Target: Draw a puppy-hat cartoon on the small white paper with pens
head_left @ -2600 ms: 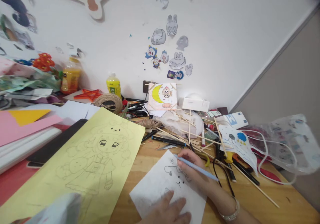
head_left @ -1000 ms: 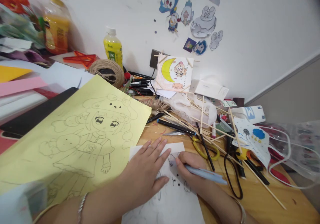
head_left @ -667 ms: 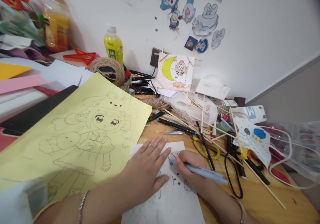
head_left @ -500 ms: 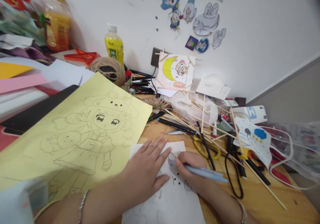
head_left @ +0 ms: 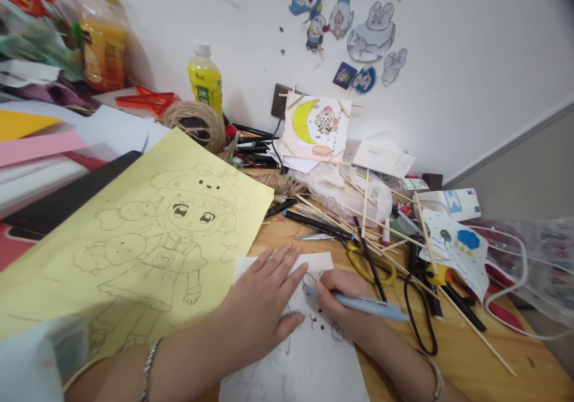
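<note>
My left hand (head_left: 262, 306) lies flat, fingers spread, on a white sheet of paper (head_left: 314, 360) with small pencil drawings of faces. My right hand (head_left: 343, 303) is closed round a light blue pencil (head_left: 368, 307), its tip touching the paper near the sheet's upper edge. A big yellow sheet (head_left: 147, 240) with a pencilled cartoon girl lies just left of the white sheet, partly under my left forearm.
Yellow-handled scissors (head_left: 370, 267), black pens, many thin wooden sticks (head_left: 359, 216) and a black cord (head_left: 417, 318) clutter the wooden desk (head_left: 493, 378) to the right. Behind stand a twine roll (head_left: 195, 121), a yellow bottle (head_left: 205, 82), an orange bottle (head_left: 101, 46) and a moon drawing (head_left: 316, 128).
My left hand moved from the bottom edge up onto the paper's upper part beside the pencil. The view tilted downward. In the last second the pencil tip shifted only slightly.
</note>
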`<state>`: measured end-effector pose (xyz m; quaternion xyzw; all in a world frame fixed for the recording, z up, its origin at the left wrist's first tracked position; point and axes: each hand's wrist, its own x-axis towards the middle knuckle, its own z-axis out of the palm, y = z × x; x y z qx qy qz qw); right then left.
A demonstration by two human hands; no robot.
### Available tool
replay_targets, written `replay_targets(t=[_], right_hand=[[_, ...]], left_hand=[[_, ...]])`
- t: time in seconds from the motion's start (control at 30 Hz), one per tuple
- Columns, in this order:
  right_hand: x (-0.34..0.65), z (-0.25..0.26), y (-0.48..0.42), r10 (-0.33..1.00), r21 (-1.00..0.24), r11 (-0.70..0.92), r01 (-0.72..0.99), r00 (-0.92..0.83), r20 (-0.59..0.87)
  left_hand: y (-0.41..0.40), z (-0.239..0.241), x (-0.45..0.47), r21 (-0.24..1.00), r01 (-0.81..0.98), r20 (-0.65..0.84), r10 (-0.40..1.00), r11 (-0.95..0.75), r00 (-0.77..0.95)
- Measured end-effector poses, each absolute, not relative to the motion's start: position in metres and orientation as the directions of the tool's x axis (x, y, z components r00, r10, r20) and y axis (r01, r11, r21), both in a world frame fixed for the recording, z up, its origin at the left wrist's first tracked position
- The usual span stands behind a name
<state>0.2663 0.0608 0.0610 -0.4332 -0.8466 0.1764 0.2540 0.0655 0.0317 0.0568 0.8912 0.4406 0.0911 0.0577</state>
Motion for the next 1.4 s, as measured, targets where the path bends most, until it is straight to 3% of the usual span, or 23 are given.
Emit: replay_targets(t=[0.67,0.83,1.1,1.4], right_hand=[[0.2658,0.0634,0.0605,0.828,-0.567,0.552,0.612,-0.482,0.285],[0.2687,0.0627,0.0576,0.832,-0.604,0.536,0.590,-0.493,0.256],[0.2686,0.0610,0.0586,0.807,-0.545,0.577,0.608,-0.527,0.267],[0.2690,0.0612,0.0579,0.808,-0.542,0.576,0.612,-0.526,0.266]], left_hand=[[0.0321,0.0584,0.0662,0.185,0.783,0.073,0.803,-0.594,0.592],[0.0321,0.0563,0.0644,0.194,0.772,0.123,0.796,-0.605,0.592],[0.0320,0.0594,0.0667,0.189,0.778,0.063,0.798,-0.599,0.599],[0.0315,0.0540,0.0636,0.211,0.762,0.132,0.790,-0.612,0.598]])
